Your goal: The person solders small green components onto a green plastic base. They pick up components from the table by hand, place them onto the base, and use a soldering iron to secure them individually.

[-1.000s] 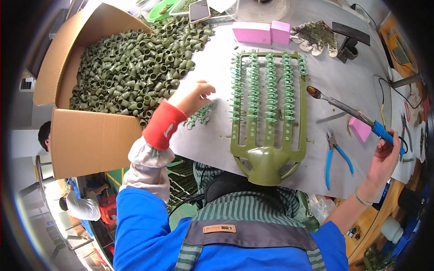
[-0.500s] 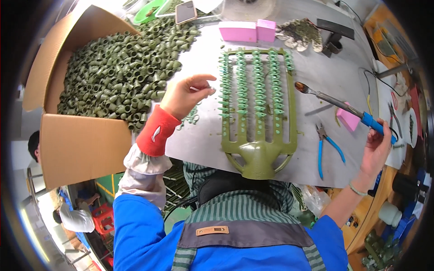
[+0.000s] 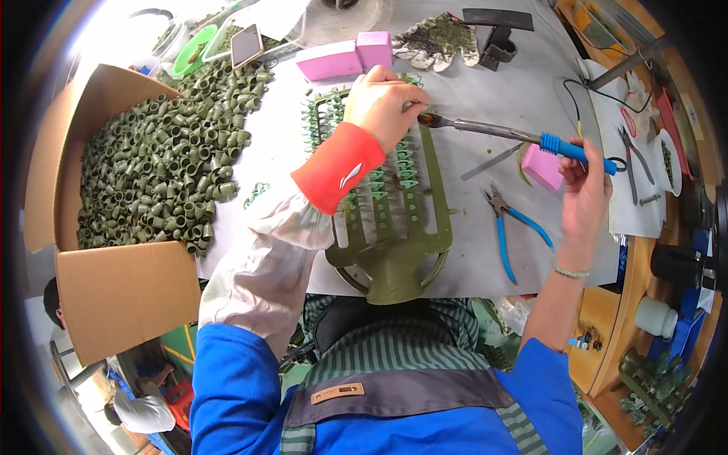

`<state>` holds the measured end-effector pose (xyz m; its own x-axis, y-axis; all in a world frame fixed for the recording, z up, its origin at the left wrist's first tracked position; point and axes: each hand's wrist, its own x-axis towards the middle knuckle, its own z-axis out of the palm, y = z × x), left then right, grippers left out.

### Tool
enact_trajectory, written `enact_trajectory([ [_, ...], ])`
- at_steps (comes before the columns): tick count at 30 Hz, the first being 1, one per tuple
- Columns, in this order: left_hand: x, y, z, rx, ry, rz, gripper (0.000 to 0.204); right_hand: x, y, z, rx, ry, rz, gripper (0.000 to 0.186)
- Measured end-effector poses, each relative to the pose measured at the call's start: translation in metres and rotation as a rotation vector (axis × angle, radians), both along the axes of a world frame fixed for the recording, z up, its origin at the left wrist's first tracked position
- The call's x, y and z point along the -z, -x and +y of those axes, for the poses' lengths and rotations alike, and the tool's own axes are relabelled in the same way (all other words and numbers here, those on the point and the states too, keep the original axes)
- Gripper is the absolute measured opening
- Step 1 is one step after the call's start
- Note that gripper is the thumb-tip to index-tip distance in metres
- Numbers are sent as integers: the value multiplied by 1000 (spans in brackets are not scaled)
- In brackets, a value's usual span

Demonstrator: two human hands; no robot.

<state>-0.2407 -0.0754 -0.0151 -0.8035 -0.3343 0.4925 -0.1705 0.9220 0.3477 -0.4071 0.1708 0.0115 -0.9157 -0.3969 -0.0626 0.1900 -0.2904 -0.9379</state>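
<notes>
An olive-green plastic frame with long parallel bars lies on the table in front of me, with rows of small light-green rings standing along its bars. My left hand, with a red cuff at the wrist, reaches over the frame's far part. Its thumb and index finger are pinched together; whatever may be between them is too small to make out. My right hand grips a soldering iron by its blue handle. The iron's dark, browned tip sits right beside my left fingertips, above the frame's right rail.
A cardboard box spilling over with olive caps stands at left. Loose green rings lie near it. Blue-handled cutters, a thin blade and a pink block are at right. Pink blocks and a glove lie behind.
My left hand has moved right and away from me, from beside the frame to over its far bars. The soldering iron has come left to meet its fingertips. My view has also shifted.
</notes>
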Motion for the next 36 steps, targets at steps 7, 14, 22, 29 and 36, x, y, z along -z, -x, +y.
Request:
enact_trajectory([
  [7,8,-1,-4,-55,15,-43,13,5,3,-4,-7,0,46,24],
  [14,-15,-19,-25,100,-125,91,18,-8,10,26,96,-29,29,27],
  [22,-22,-210,-50,-319,-322,-513,16,4,12,39,67,42,-32,28],
  [29,17,-226,-31,-362,-392,-447,23,0,10,40,22,20,-20,26],
  [36,35,-212,-30,-368,268,-552,11,-11,2,39,37,11,-12,26],
])
